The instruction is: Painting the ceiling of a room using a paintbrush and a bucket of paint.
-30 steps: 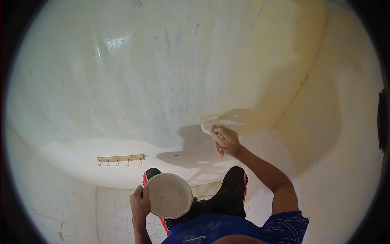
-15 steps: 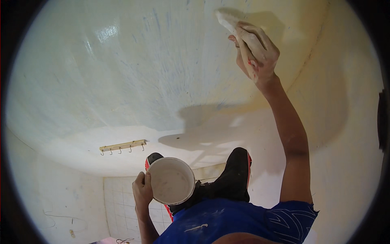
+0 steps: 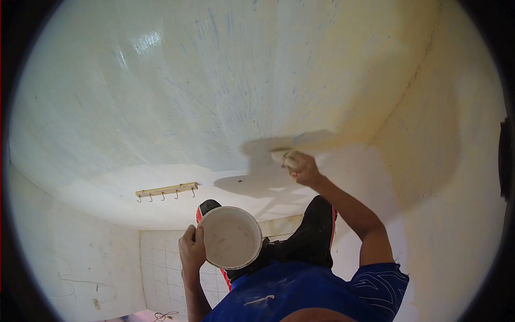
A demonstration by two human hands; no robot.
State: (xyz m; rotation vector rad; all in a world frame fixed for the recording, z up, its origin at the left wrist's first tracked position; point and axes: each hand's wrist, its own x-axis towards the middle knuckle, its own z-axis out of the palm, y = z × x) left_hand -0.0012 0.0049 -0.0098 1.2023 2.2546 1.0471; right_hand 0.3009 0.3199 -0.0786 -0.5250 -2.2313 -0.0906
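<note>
My left hand (image 3: 192,248) grips the rim of a round white bucket (image 3: 230,214) at my waist, with the thumb over its edge. Pale smears coat the inside of the bucket. Ahead and to the right, my right hand (image 3: 304,169) is wrapped round a paintbrush (image 3: 279,155) with pale, paint-covered bristles. The brush head is at the wall (image 3: 214,112), near the lower border of a wet-looking, streaky coat; whether it touches is hard to tell. Most of the brush handle is hidden by my fingers.
A wooden hook rail (image 3: 167,190) is fixed low on the wall to the left. A corner line (image 3: 405,88) meets another wall on the right. Below are my legs (image 3: 303,236), pale floor tiles (image 3: 161,265) and a cable (image 3: 163,315). A loose wire hangs on the left wall.
My right hand has brought the paintbrush down the wall from the upper right to lower and slightly left, bending the arm. The left hand and bucket stay nearly in place.
</note>
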